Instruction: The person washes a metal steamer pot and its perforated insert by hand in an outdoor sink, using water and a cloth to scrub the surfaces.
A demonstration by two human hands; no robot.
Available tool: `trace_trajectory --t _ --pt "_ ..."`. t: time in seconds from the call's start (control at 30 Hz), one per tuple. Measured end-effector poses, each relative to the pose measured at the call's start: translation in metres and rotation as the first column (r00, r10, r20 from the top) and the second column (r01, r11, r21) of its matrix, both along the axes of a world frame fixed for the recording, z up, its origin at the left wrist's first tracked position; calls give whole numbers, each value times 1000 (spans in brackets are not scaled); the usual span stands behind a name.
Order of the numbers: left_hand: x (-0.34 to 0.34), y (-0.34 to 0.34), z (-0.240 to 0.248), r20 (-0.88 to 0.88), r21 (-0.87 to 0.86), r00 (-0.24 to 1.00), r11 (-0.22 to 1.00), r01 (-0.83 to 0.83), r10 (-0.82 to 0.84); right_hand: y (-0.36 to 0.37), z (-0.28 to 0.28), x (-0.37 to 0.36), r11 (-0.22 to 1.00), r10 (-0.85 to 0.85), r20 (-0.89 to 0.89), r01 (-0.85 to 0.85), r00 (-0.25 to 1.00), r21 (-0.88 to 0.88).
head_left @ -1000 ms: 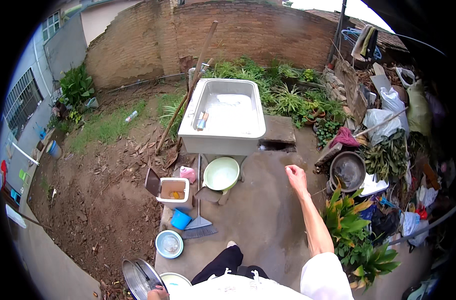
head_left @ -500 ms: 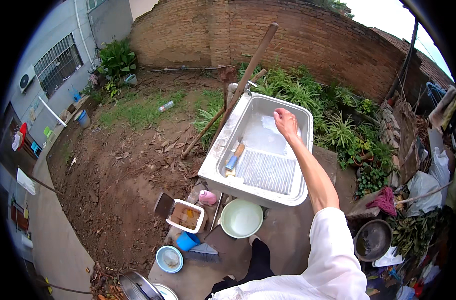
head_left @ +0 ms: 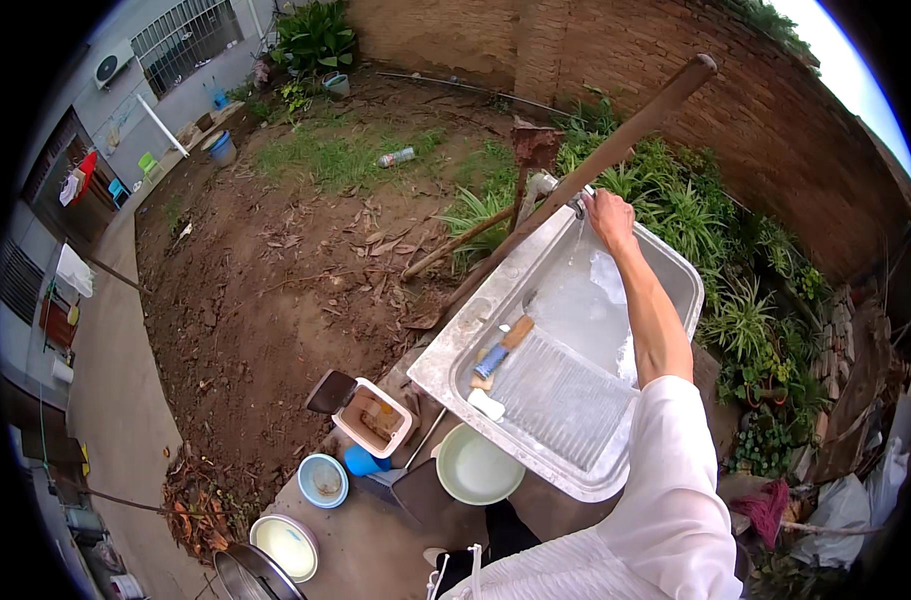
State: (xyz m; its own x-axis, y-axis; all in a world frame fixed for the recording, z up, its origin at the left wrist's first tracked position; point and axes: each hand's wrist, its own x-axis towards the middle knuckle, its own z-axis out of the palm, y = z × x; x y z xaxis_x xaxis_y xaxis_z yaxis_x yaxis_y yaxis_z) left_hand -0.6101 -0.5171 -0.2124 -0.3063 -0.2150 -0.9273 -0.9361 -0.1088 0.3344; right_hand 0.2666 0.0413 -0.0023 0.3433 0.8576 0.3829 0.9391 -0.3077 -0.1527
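My right hand (head_left: 612,218) is closed at the top of the tap (head_left: 578,207), at the far corner of a pale stone sink (head_left: 438,368). A thin stream of water falls from the spout into the basin. Ridges of a built-in washboard (head_left: 566,400) fill the sink's near part. Along the left side of the washboard lies a brush (head_left: 504,347) with a wooden handle and a blue part. Close to it are a yellowish piece (head_left: 482,382) and a white bar, likely soap (head_left: 487,404). My left hand is out of sight.
A long wooden pole (head_left: 616,145) leans across the sink's far left corner. Below the sink stand a pale green basin (head_left: 479,465), an open lidded bin (head_left: 408,425), a blue basin (head_left: 323,481) and a white basin (head_left: 286,548). Plants (head_left: 746,330) grow along the right side.
My right hand has moved from above the basin to the tap and closed on it. Water now runs from the spout. The view has turned, shifting the sink lower and rightward.
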Motion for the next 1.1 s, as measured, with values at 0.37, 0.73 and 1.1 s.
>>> trace_trajectory --t 0.37,0.73,1.1 --pt "15 -40 6 160 39 986 998 44 -49 15 -4 6 993 96 -27 -94 995 77" --pt "21 -27 19 91 117 986 985 129 -140 27 -10 22 888 449 -174 -418 876 189" --pt "34 7 10 58 62 979 980 190 -194 21 -12 39 886 453 -192 -414 871 209"
